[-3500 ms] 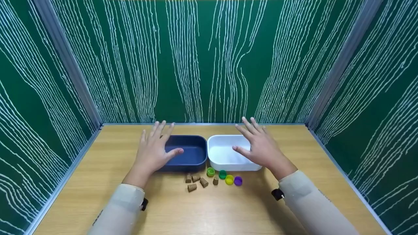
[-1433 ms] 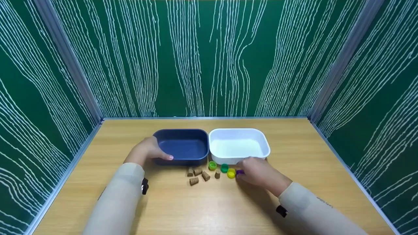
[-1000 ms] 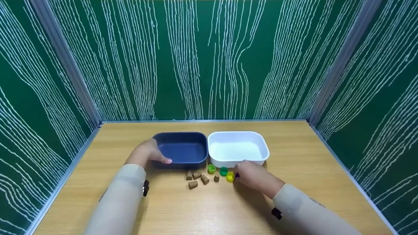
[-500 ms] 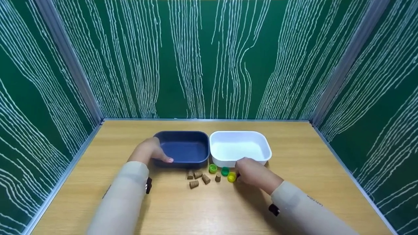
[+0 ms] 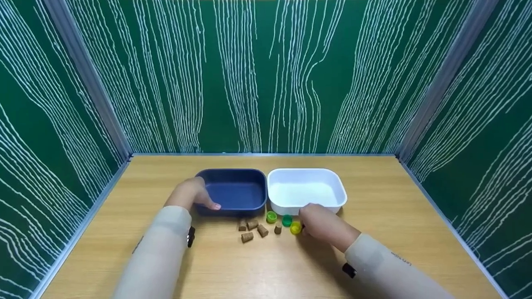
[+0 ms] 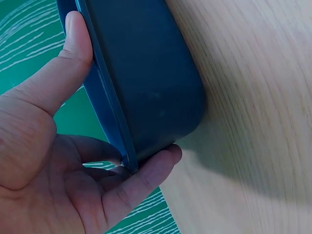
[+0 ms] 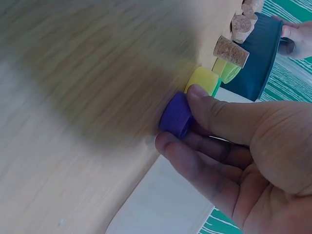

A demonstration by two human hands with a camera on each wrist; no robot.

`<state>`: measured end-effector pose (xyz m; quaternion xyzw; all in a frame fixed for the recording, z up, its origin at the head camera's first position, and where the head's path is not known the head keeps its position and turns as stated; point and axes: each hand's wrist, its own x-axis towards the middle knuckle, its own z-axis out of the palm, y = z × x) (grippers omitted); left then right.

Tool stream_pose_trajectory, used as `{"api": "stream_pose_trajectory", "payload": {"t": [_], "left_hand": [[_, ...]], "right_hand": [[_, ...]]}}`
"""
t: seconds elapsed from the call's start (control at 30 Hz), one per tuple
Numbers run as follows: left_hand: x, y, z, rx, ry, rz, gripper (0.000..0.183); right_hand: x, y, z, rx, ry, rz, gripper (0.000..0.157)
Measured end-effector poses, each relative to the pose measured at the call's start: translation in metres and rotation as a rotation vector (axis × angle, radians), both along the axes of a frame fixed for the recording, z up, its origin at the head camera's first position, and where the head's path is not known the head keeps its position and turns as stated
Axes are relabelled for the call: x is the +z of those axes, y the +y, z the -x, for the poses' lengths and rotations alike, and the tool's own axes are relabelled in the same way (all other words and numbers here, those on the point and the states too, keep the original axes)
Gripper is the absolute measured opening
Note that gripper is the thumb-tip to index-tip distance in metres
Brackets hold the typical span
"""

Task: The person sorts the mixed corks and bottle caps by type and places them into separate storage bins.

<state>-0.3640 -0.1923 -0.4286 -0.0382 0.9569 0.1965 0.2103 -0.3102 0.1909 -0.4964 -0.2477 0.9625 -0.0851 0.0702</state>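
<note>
My left hand [image 5: 191, 194] grips the left end of a dark blue plastic tray [image 5: 237, 207]. In the left wrist view its thumb [image 6: 78, 36] lies over the tray's rim and the fingers bend round the corner. At the front of a white tray [image 5: 307, 204], my right hand [image 5: 326, 224] pinches a purple bottle cap [image 7: 175, 115] between thumb and finger. That cap is mostly hidden in the head view. Left of this hand sit a yellow cap [image 5: 295, 227], a dark green cap [image 5: 287, 220] and a light green cap [image 5: 271, 216]. One cork [image 5: 278, 228] stands upright near them.
Several more corks [image 5: 247, 237] lie in front of the dark blue tray. Both trays stand side by side on a wooden table [image 5: 232, 274]. Green panels [image 5: 266, 83] with white wavy lines close off the back and sides.
Both hands have come down from above the trays. The left has taken hold of the dark blue tray's end; the right has taken the purple cap. Lately there is hardly any motion.
</note>
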Motion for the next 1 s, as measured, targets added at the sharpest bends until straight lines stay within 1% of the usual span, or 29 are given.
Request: {"api": "stream_pose_trajectory", "payload": {"t": [0.17,0.3,0.43,0.6,0.67,0.73,0.9,1.0], "left_hand": [[0.0,-0.002,0.001,-0.005,0.013,0.008,0.118],[-0.001,-0.003,0.0,0.002,-0.001,-0.004,0.12],[0.0,-0.002,-0.001,0.009,-0.014,-0.015,0.122],[0.002,0.0,0.0,0.005,-0.02,0.017,0.12],[0.002,0.001,0.0,0.002,-0.024,0.03,0.119],[0.003,0.001,0.0,0.005,-0.028,0.03,0.118],[0.003,0.002,-0.001,-0.001,-0.035,0.034,0.118],[0.002,0.002,-0.002,-0.006,-0.033,0.038,0.117]], "right_hand": [[0.001,-0.001,0.001,0.001,0.023,-0.006,0.011],[0.001,0.001,0.0,-0.006,0.017,0.032,0.01],[0.002,0.003,-0.004,-0.007,0.02,0.077,0.02],[0.003,0.005,-0.006,0.072,0.135,0.037,0.021],[0.003,0.006,-0.006,0.09,0.161,0.022,0.026],[0.003,0.006,-0.006,0.078,0.135,0.025,0.029],[0.011,0.006,-0.005,0.009,-0.026,0.005,0.009],[0.02,0.008,-0.004,-0.011,-0.088,-0.016,0.005]]}}
